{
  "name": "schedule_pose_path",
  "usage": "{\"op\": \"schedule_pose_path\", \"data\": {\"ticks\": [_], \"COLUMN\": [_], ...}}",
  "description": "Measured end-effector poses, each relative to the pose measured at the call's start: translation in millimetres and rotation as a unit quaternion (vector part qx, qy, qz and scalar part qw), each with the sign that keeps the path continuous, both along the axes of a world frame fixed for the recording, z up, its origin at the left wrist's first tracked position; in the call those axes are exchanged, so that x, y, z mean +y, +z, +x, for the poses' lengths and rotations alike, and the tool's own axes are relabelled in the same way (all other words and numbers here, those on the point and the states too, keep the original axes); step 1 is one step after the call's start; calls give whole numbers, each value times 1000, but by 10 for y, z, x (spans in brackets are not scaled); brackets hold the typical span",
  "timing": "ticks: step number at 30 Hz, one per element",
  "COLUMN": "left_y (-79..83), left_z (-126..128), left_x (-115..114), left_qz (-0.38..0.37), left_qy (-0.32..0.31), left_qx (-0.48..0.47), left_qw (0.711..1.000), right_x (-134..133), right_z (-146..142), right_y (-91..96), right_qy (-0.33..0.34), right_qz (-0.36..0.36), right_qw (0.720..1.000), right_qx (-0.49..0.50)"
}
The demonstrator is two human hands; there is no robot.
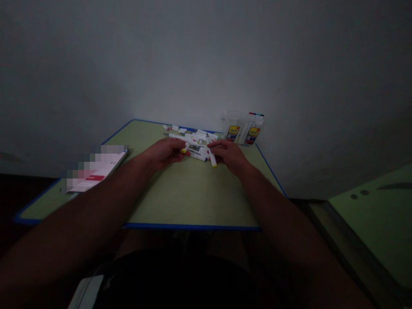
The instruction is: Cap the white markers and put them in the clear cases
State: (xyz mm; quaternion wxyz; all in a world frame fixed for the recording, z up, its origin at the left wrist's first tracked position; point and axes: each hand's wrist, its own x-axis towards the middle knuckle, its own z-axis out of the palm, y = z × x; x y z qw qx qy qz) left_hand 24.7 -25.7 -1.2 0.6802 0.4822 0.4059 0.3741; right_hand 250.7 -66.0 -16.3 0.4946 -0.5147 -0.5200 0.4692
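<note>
A white cap w/ yellow end (186,148) is pinched in the L hand (165,153), fingers curled around it. A white marker (213,159) is gripped btwn thumb & fingers of the R hand (228,155); its yellow end is pointed down twd the near edge, its other end twd the wall (193,56). Both hands are held over the far half of the table (193,197), cap & marker apart, approx. level. A pile of white pens (201,136) is spread btwn & behind the hands, partly hidden by them. Loose caps (174,128) are scattered at the far edge, left of the pile. Two clear cases (232,132) are stood at the far R corner; coloured ends are seen atop the R one. A booklet (93,177), partly pixelated, is laid at the table's L side.
</note>
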Motion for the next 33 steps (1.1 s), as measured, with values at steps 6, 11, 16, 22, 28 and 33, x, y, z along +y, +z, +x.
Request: {"op": "schedule_pose_path", "data": {"ticks": [6,11,16,22,28,33], "left_y": [-10,-6,-14,-3,8,6], "left_z": [-4,-5,0,1,-4,-7], "left_x": [1,-2,4,0,-12,-13], "left_qz": [3,0,3,2,5,3], "left_qy": [-2,-4,2,2,-4,-7], "left_qx": [1,0,-4,-2,-5,-3], "left_qw": [1000,1000,1000,1000,1000,1000], "right_x": [-1,5,-4,-31,-20,-6], "right_z": [8,18,12,-4,7,32], "right_y": [-5,-20,-3,31,9,-14], "right_qy": [5,8,6,1,6,15], "right_qz": [4,7,-2,-8,-2,15], "right_qw": [1000,1000,1000,1000,1000,1000], "right_qx": [2,1,6,8,3,-19]}}
